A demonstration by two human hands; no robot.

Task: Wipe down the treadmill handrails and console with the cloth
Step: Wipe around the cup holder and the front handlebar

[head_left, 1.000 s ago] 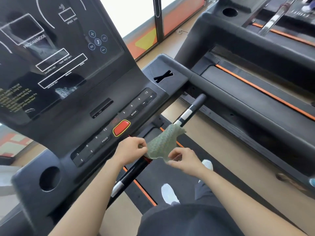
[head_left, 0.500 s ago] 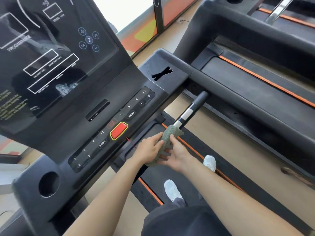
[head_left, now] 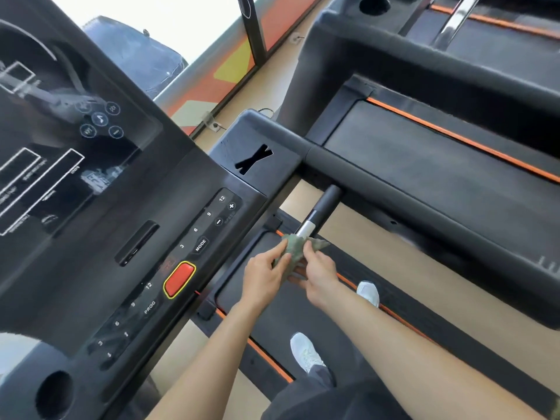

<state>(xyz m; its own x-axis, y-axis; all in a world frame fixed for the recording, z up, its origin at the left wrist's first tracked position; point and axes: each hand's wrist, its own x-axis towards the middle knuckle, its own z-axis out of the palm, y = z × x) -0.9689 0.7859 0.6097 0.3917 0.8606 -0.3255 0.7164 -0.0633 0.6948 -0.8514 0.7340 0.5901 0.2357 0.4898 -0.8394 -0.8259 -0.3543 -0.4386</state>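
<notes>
The cloth [head_left: 293, 247], held out flat between the hands a second ago, is now bunched around the short grip bar [head_left: 322, 204], just below its silver band [head_left: 306, 227] and under the front edge of the console [head_left: 121, 213]. It sat there half a second ago too. The left hand [head_left: 263, 275] pinches its left side with thumb and curled fingers, and the right hand [head_left: 321, 272] pinches its right side, fingertips [head_left: 307, 248] pressed into the fabric. The bar under the cloth and hands is hidden, so whether the cloth goes fully round it cannot be told. The long side handrail [head_left: 394, 192] runs off past the right edge. The console screen is cut off at the left and its small print is unreadable.
</notes>
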